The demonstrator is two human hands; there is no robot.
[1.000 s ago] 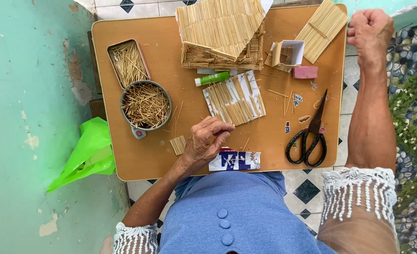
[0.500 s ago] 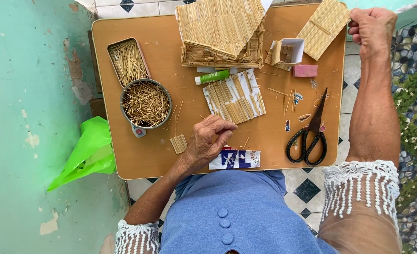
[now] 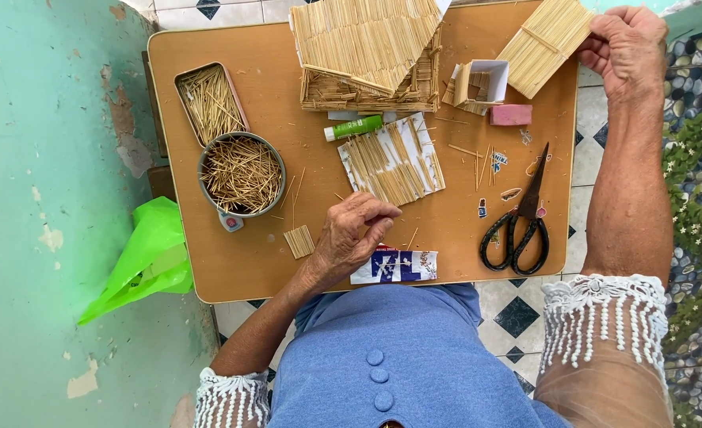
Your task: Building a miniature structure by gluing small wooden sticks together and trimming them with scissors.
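My left hand (image 3: 349, 238) rests on the small wooden table (image 3: 232, 261) near its front edge, fingertips pinched together; I cannot see anything between them. Just beyond it lies a white paper sheet partly covered with glued toothpicks (image 3: 392, 162), and a printed paper scrap (image 3: 398, 267) lies under its fingers. My right hand (image 3: 628, 43) reaches to the table's far right corner, its fingers closed on the edge of a flat toothpick panel (image 3: 543, 38). A toothpick house (image 3: 367, 51) stands at the back centre.
A round tin (image 3: 242, 174) and a rectangular tin (image 3: 208, 101) of toothpicks sit at the left. A green glue stick (image 3: 354, 128), a small open white box (image 3: 478, 82), a pink eraser (image 3: 512, 115) and black scissors (image 3: 521, 222) lie around. A green plastic bag (image 3: 149, 257) hangs at the table's left.
My right hand has moved from a fist beside the table corner onto the edge of the toothpick panel. My left hand has stayed put, fingers shifting slightly.
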